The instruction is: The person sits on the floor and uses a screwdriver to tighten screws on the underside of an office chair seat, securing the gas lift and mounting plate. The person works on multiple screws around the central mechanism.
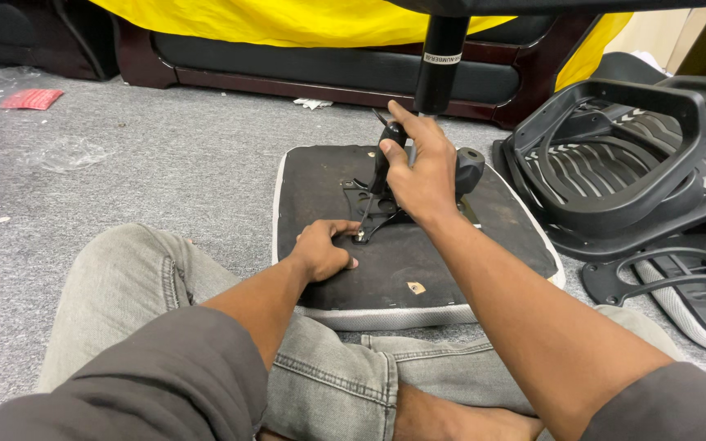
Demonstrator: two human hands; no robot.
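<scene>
An upturned office-chair seat cushion [500, 216], black underneath with a grey rim, lies on the carpet before my crossed legs. A black metal tilt mechanism [469, 167] is fixed to its middle, and a black gas-lift cylinder [441, 57] rises from it out of the top of the view. My right hand [422, 167] is shut on a black-handled tool [390, 143] held against the mechanism. My left hand [323, 249] rests on the cushion with its fingers curled at the lower edge of the mechanism's plate; whether it grips anything is hidden.
A black mesh chair backrest with armrest parts [614, 155] lies at the right. A dark sofa base [328, 69] under yellow cloth [288, 20] runs along the back. Clear plastic wrap [67, 151] and a red packet [33, 99] lie on the grey carpet at left.
</scene>
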